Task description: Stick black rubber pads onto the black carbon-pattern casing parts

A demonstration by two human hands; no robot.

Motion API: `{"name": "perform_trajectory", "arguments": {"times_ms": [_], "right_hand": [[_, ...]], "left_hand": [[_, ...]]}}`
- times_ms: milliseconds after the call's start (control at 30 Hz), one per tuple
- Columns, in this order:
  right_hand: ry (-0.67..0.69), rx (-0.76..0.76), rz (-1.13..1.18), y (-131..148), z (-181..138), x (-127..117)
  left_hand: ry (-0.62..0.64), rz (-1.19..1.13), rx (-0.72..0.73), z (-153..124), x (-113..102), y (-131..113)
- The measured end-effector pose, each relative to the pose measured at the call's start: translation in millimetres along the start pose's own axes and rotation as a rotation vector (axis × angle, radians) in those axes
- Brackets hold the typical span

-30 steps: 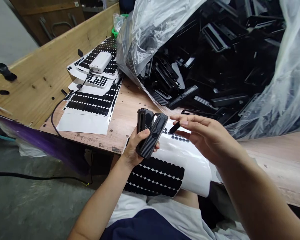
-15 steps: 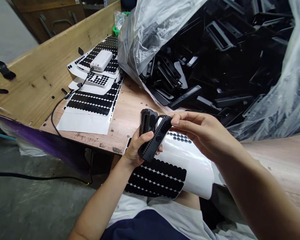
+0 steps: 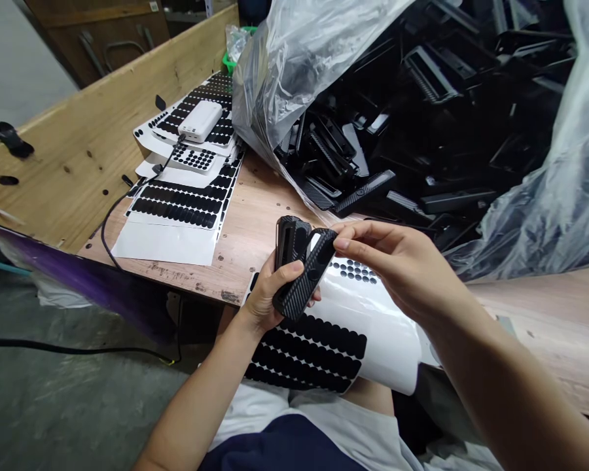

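Note:
My left hand (image 3: 269,291) is closed around two black carbon-pattern plastic parts (image 3: 302,268), held upright above my lap. My right hand (image 3: 392,265) pinches at the top end of the nearer part, thumb and forefinger pressed on it; whether a black pad lies under the fingertips is hidden. Beneath both hands a white sticker sheet (image 3: 373,333) with rows of black oval pads curls over the table edge onto my lap.
A big clear plastic bag (image 3: 294,59) full of black plastic parts (image 3: 422,131) covers the table's back right. More sticker sheets (image 3: 177,203) lie at the left, with a white power bank (image 3: 199,122) and its cable on them. A wooden board (image 3: 78,144) walls the left side.
My right hand, which held a small black pad a second ago, has moved left onto the top of the part in my left hand. The pad is out of sight under the fingers.

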State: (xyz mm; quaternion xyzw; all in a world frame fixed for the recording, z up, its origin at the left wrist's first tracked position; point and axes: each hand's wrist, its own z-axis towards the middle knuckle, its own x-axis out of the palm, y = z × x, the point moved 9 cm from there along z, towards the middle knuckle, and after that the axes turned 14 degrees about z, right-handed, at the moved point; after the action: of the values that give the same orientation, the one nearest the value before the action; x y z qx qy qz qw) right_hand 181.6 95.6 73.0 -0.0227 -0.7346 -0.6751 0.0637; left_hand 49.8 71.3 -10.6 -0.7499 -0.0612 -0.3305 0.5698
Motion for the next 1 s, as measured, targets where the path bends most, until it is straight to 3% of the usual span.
{"name": "perform_trajectory", "arguments": {"times_ms": [700, 900, 1000], "right_hand": [[0.022, -0.211, -0.291, 20, -8, 6], [-0.085, -0.534, -0.597, 40, -22, 7], [-0.001, -0.437, -0.53, 27, -13, 7]], "left_hand": [[0.003, 0.025, 0.017, 0, 2, -4], [-0.022, 0.035, 0.011, 1, 0, -5], [-0.042, 0.074, -0.009, 1, -1, -5]]}}
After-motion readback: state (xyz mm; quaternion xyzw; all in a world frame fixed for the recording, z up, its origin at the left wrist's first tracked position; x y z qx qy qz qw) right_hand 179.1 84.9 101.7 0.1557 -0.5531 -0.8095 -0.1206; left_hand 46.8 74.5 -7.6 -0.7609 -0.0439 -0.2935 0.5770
